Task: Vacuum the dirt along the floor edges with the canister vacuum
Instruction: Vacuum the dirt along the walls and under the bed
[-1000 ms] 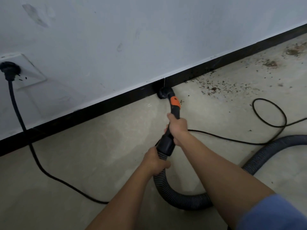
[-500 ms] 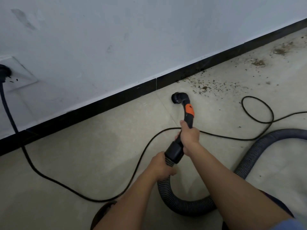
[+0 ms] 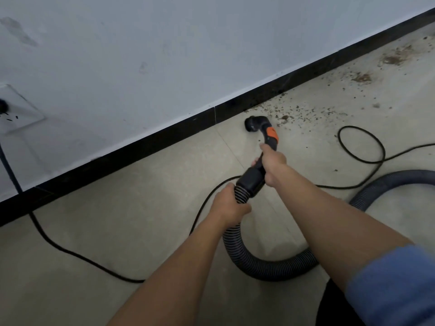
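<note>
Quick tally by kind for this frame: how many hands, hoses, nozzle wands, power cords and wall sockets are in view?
hands: 2, left hand, right hand
hose: 1
nozzle wand: 1
power cord: 1
wall socket: 1
total: 6

We look down on a pale grey-white wall bearing a scuff mark at the far left and a white socket plate lower down. A black skirting board runs along its foot, meeting the beige tiled floor in dim, even light.

Nozzle beside dirt (near skirting)
</note>
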The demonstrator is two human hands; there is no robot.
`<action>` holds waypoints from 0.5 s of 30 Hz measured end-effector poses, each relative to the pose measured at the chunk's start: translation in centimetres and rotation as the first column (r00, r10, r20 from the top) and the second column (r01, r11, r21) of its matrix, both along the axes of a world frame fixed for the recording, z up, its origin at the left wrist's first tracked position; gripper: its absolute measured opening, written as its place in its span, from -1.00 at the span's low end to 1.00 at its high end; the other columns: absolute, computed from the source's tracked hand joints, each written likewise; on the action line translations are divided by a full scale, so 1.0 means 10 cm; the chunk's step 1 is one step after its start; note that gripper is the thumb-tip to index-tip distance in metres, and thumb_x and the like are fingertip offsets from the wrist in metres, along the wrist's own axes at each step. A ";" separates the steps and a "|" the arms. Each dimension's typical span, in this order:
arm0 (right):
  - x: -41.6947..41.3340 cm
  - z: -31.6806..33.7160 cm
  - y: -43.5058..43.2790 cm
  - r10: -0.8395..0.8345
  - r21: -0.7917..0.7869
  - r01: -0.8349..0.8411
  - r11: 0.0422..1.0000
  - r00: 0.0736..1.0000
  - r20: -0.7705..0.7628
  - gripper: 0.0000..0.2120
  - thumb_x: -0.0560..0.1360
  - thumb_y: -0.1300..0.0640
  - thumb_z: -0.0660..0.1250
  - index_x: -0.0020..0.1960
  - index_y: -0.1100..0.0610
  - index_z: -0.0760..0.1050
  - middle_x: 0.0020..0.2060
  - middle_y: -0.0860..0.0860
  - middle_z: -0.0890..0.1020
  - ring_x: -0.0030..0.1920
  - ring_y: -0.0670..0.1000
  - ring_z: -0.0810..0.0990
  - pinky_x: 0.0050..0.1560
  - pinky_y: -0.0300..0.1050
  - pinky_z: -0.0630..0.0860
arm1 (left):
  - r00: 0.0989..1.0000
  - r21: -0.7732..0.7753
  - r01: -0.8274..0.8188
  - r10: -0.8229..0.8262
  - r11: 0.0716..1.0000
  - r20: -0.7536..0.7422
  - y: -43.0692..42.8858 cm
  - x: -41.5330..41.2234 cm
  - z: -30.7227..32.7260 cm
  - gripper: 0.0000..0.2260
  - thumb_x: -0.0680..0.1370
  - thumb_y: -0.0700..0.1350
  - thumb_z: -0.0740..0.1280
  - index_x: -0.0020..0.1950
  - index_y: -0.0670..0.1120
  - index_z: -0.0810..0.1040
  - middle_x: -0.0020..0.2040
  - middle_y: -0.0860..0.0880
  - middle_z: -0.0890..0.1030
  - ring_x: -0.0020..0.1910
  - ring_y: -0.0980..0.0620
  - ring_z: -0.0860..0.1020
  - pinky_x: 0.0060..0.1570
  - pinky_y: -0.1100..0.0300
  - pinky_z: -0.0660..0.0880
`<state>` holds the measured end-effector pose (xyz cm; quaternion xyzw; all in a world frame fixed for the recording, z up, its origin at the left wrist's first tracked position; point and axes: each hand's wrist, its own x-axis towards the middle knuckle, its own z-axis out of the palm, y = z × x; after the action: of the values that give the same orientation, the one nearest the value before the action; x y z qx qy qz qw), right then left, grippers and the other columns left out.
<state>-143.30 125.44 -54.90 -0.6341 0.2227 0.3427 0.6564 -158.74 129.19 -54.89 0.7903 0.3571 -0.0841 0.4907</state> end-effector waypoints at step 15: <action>-1.15 -0.11 -0.41 -0.258 0.023 0.261 0.965 0.963 -0.079 -0.78 0.57 0.04 0.33 -0.09 0.20 0.44 -0.39 0.10 0.53 -0.51 0.04 0.51 -0.43 -0.12 0.54 | 0.963 0.163 0.218 -0.185 0.962 -0.198 -0.05 -0.89 -0.03 -0.71 0.36 -0.20 0.42 0.02 -0.06 0.42 -0.06 -0.05 0.54 -0.09 -0.04 0.55 -0.16 0.16 0.49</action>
<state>-154.77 121.37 -56.04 -0.5751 0.3227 0.2811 0.6972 -167.59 128.71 -55.20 0.8535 0.3239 -0.1720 0.3702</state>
